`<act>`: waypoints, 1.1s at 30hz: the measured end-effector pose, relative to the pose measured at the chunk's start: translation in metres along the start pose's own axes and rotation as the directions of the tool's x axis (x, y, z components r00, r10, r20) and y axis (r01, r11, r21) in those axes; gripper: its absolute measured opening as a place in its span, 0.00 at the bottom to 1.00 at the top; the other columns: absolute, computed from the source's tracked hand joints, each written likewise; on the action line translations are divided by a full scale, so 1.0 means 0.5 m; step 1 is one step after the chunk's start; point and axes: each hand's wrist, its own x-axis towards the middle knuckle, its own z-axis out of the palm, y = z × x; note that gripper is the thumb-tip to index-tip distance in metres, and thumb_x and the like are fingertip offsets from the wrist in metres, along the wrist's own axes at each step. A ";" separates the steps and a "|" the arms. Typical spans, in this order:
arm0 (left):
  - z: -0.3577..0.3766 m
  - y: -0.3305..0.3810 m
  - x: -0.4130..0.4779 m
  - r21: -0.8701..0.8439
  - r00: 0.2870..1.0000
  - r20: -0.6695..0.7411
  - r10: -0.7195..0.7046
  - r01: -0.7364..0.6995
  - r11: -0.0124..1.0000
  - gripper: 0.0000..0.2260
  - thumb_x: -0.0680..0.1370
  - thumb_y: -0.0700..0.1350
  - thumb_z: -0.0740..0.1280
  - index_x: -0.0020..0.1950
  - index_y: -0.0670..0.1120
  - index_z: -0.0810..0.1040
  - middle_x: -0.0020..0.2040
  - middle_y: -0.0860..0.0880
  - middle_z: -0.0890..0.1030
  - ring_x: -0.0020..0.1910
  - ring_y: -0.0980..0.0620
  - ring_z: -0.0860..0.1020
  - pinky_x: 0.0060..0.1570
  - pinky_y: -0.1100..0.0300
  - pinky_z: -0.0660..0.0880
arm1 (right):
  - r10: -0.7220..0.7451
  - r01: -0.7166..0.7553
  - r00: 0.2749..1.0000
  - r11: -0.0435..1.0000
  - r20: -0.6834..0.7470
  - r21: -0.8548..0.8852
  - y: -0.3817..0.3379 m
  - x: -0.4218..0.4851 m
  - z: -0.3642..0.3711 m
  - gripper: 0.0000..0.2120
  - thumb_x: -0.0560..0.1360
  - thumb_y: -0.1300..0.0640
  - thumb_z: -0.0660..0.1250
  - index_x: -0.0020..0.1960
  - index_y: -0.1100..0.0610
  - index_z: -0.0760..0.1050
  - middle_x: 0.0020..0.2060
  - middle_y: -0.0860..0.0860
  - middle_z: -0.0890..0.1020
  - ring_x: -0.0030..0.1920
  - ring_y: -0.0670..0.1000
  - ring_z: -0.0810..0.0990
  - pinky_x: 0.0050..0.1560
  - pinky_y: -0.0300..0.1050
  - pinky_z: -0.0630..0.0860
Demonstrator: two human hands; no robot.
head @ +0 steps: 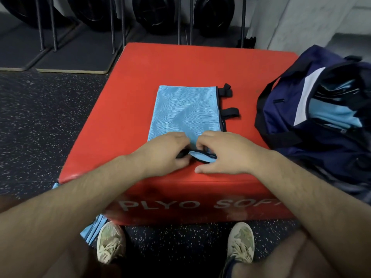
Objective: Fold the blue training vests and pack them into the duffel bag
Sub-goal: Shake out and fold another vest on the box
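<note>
At the middle of the red plyo box (138,81) the blue vest (184,109) lies flat, left hand (168,151) and right hand (222,155) both pinching its near edge; best lifted evenly and folded squarely toward the box's back.

The left forearm (80,197) and right forearm (301,187), both bare, reach up from the lower corners of the frame and converge at mid-frame, where the hands nearly touch. The left hand (168,152) lies palm down, its fingers curled under and pinching the near edge of the vest (184,109). The right hand (224,155), also palm down, curls its fingers onto that same edge, its thumb stretched flat toward the lower left.
</note>
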 end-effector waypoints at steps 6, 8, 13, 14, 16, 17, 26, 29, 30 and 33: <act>-0.009 -0.003 0.010 -0.063 0.988 0.031 -0.152 0.154 0.986 0.14 0.77 0.58 0.67 0.49 0.49 0.71 0.42 0.56 0.74 0.39 0.57 0.72 0.37 0.60 0.64 | 0.108 -0.108 0.994 0.993 -0.010 0.038 0.011 0.009 -0.009 0.09 0.75 0.51 0.66 0.54 0.50 0.71 0.46 0.45 0.78 0.48 0.53 0.77 0.49 0.54 0.74; -0.013 0.000 0.010 0.013 0.980 0.094 -0.175 0.174 0.985 0.19 0.73 0.61 0.70 0.51 0.51 0.68 0.44 0.58 0.71 0.42 0.57 0.72 0.38 0.60 0.64 | 0.129 -0.126 0.991 0.989 -0.033 0.081 0.020 0.009 -0.011 0.08 0.76 0.50 0.64 0.54 0.50 0.73 0.47 0.47 0.80 0.47 0.52 0.77 0.48 0.54 0.74; -0.056 -0.023 0.017 0.087 0.955 0.155 -0.253 0.242 0.966 0.12 0.74 0.43 0.67 0.55 0.47 0.69 0.45 0.54 0.73 0.43 0.50 0.73 0.39 0.57 0.65 | 0.144 -0.138 0.988 0.983 -0.047 0.118 0.047 0.008 -0.025 0.05 0.76 0.49 0.67 0.49 0.47 0.72 0.40 0.42 0.75 0.43 0.49 0.73 0.43 0.48 0.69; -0.069 -0.030 0.016 0.089 0.948 0.166 -0.273 0.261 0.961 0.09 0.75 0.43 0.67 0.53 0.48 0.70 0.42 0.54 0.74 0.41 0.49 0.74 0.39 0.56 0.65 | 0.164 -0.157 0.985 0.979 -0.046 0.126 0.051 0.008 -0.030 0.07 0.75 0.48 0.68 0.46 0.46 0.70 0.38 0.42 0.74 0.42 0.49 0.73 0.42 0.48 0.69; -0.091 -0.045 0.013 0.078 0.932 0.199 -0.301 0.292 0.953 0.06 0.77 0.45 0.68 0.49 0.49 0.72 0.39 0.54 0.75 0.39 0.49 0.74 0.38 0.54 0.68 | 0.214 -0.208 0.977 0.966 -0.026 0.153 0.057 0.007 -0.041 0.12 0.75 0.48 0.70 0.40 0.47 0.68 0.34 0.44 0.74 0.38 0.49 0.74 0.39 0.48 0.69; -0.101 -0.052 0.010 0.058 0.925 0.222 -0.309 0.304 0.951 0.06 0.77 0.47 0.69 0.47 0.50 0.72 0.37 0.54 0.75 0.38 0.51 0.74 0.38 0.55 0.69 | 0.231 -0.227 0.973 0.959 -0.004 0.171 0.057 0.005 -0.048 0.12 0.75 0.48 0.70 0.38 0.47 0.68 0.33 0.45 0.75 0.35 0.47 0.74 0.37 0.47 0.69; -0.157 -0.058 -0.008 -0.249 0.824 0.461 -0.329 0.476 0.843 0.05 0.76 0.48 0.72 0.43 0.49 0.79 0.34 0.55 0.75 0.34 0.56 0.72 0.39 0.57 0.68 | 0.181 -0.293 0.948 0.820 0.263 0.491 0.048 -0.020 -0.110 0.11 0.73 0.54 0.75 0.41 0.62 0.78 0.30 0.55 0.75 0.32 0.49 0.72 0.37 0.46 0.67; -0.168 -0.072 0.003 -0.336 0.847 0.349 -0.402 0.513 0.790 0.05 0.75 0.48 0.73 0.46 0.47 0.80 0.36 0.53 0.79 0.36 0.55 0.76 0.38 0.58 0.72 | 0.295 -0.310 0.949 0.824 0.108 0.475 0.056 0.003 -0.113 0.16 0.73 0.53 0.74 0.38 0.64 0.72 0.28 0.50 0.70 0.29 0.48 0.67 0.33 0.46 0.62; -0.167 -0.080 0.011 -0.361 0.852 0.280 -0.443 0.521 0.774 0.05 0.75 0.47 0.74 0.45 0.47 0.80 0.36 0.53 0.79 0.36 0.54 0.76 0.38 0.57 0.73 | 0.336 -0.320 0.941 0.832 0.049 0.454 0.061 0.015 -0.110 0.17 0.73 0.53 0.74 0.39 0.65 0.72 0.28 0.50 0.69 0.28 0.48 0.67 0.32 0.46 0.62; -0.159 -0.106 0.043 -0.435 0.821 0.085 -0.564 0.540 0.720 0.07 0.75 0.48 0.74 0.44 0.46 0.80 0.36 0.50 0.79 0.35 0.52 0.76 0.40 0.54 0.74 | 0.433 -0.351 0.896 0.824 -0.096 0.444 0.081 0.053 -0.095 0.15 0.73 0.54 0.71 0.43 0.67 0.74 0.29 0.51 0.70 0.29 0.50 0.67 0.31 0.47 0.62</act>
